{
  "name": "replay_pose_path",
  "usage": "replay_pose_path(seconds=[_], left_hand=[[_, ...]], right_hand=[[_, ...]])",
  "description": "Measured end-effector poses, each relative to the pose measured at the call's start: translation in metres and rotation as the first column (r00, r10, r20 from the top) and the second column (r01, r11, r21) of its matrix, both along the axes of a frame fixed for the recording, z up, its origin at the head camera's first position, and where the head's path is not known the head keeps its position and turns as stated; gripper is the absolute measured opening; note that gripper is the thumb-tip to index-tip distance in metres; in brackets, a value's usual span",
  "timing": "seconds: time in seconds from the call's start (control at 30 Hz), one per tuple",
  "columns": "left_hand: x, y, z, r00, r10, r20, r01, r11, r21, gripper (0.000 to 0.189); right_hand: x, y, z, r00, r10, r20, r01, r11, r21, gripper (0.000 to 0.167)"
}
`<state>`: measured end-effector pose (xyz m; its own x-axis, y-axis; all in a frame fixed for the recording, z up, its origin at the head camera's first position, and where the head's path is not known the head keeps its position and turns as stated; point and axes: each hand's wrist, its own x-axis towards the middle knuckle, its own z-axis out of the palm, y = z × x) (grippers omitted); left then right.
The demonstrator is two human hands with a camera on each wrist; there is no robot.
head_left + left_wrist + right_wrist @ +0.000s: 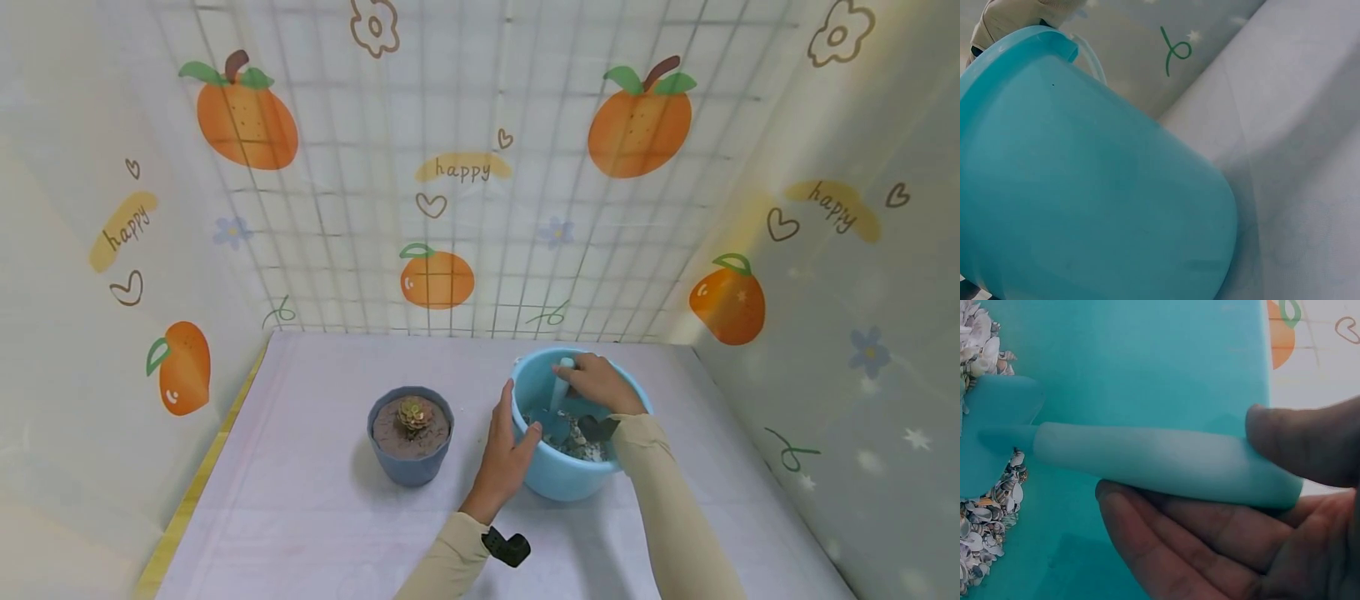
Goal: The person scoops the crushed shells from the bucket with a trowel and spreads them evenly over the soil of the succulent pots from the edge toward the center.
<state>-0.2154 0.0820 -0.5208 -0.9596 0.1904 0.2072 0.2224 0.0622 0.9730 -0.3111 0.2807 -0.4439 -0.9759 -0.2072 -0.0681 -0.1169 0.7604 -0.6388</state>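
Note:
A light blue bucket point(566, 483) stands on the table, with small seashells point(588, 446) in its bottom. Inside it, my right hand point(600, 383) grips the pale handle of a blue trowel point(1160, 459), thumb on one side and fingers on the other. The trowel's blade point(997, 434) points down and is partly sunk among the shells. My left hand point(501, 458) rests against the bucket's left side, fingers extended along the wall and thumb at the rim. The left wrist view is mostly filled by the bucket's outer wall point(1097, 175).
Left of the bucket stands a grey-blue flowerpot point(411, 472) with brown soil and a small succulent point(413, 414). A white cloth covers the table point(300, 517). Behind it hangs a printed curtain point(345, 208) over a wire grid, with more curtain on both sides.

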Motion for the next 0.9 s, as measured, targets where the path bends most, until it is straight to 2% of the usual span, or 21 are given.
replay_pose_path(seconds=[0.37, 0.7, 0.9], left_hand=[[-0.0021, 0.0008, -0.0027, 1.000, 0.007, 0.003, -0.007, 1.000, 0.001, 0.077], [-0.0024, 0.0007, -0.0044, 1.000, 0.005, -0.009, -0.005, 1.000, 0.005, 0.076], [-0.0020, 0.0011, -0.0039, 1.000, 0.003, -0.019, -0.003, 1.000, 0.010, 0.076]], right_hand=[[0.0015, -0.0044, 0.0024, 1.000, -0.019, 0.014, 0.019, 0.999, -0.036, 0.036], [0.0038, -0.0067, 0.0019, 0.993, -0.047, 0.105, 0.057, 0.994, -0.092, 0.035], [0.0030, -0.0066, 0.0014, 0.993, -0.041, 0.110, 0.054, 0.991, -0.124, 0.034]])
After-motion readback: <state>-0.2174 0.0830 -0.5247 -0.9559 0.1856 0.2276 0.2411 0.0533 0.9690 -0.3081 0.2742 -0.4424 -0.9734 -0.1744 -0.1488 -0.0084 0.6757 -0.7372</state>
